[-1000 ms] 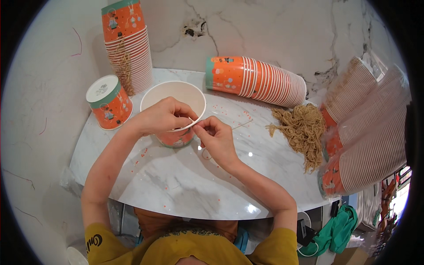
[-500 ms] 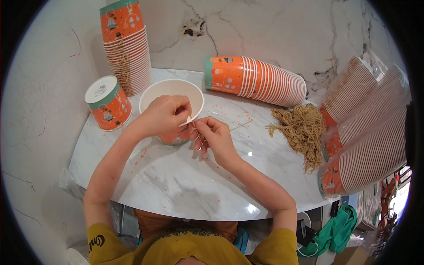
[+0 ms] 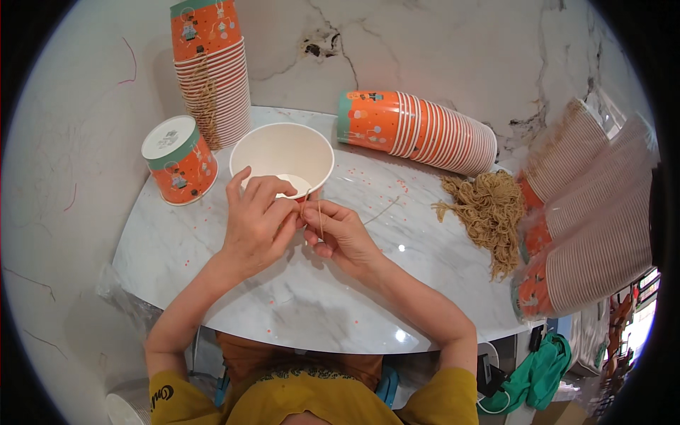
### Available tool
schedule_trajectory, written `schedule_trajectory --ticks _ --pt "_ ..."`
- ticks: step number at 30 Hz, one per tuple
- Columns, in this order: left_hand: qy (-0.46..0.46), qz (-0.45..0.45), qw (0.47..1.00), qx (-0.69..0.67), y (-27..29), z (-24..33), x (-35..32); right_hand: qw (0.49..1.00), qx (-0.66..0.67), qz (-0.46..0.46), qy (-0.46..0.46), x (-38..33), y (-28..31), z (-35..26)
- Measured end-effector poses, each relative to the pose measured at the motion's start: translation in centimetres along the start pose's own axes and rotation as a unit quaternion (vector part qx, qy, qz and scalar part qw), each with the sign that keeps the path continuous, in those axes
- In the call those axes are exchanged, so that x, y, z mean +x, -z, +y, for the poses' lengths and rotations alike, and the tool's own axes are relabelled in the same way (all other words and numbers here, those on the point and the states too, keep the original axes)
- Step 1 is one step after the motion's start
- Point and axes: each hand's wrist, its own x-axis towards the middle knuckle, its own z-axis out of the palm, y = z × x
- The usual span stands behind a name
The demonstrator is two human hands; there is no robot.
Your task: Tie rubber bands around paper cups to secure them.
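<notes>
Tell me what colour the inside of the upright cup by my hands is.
White, in the head view: the upright cup.

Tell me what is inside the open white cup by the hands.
The open cup shows bare white walls and part of a pale bottom. The left hand covers its near rim, so whatever lies behind the fingers stays hidden.
</notes>
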Motion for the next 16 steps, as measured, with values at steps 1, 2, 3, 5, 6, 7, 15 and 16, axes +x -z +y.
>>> schedule_trajectory --ticks 1,2,3,5,6,7,15,16 --pt "0.012 -0.006 1.0 -0.016 -0.3 -0.3 -0.3 1.0 0.0 0.001 0.0 0.0 -0.2 0.2" --pt "0.012 -0.006 1.0 -0.017 -0.3 -0.4 -0.3 1.0 0.006 0.023 0.005 0.1 -0.4 0.3" --pt "0.008 -0.012 0.999 -0.039 -0.4 -0.7 -0.3 0.999 0.012 0.045 0.009 0.1 -0.5 0.4" --pt "0.005 -0.019 0.998 -0.062 -0.6 -1.3 0.0 0.999 0.006 0.051 0.019 0.2 -0.4 0.2" --pt "-0.001 -0.033 0.995 -0.093 -0.7 -1.7 0.2 0.998 0.0 0.056 0.029 0.2 -0.3 0.2" --pt "-0.007 -0.045 0.991 -0.122 -0.8 -2.2 0.5 0.998 0.0 0.055 0.029 0.3 -0.3 0.1" --pt "-0.007 -0.091 0.964 -0.251 -2.9 -6.4 2.5 0.987 -0.088 0.119 0.07 1.0 0.4 0.3" --pt "-0.005 -0.094 0.959 -0.267 -3.2 -6.6 2.6 0.986 -0.095 0.115 0.076 1.1 0.7 0.5"
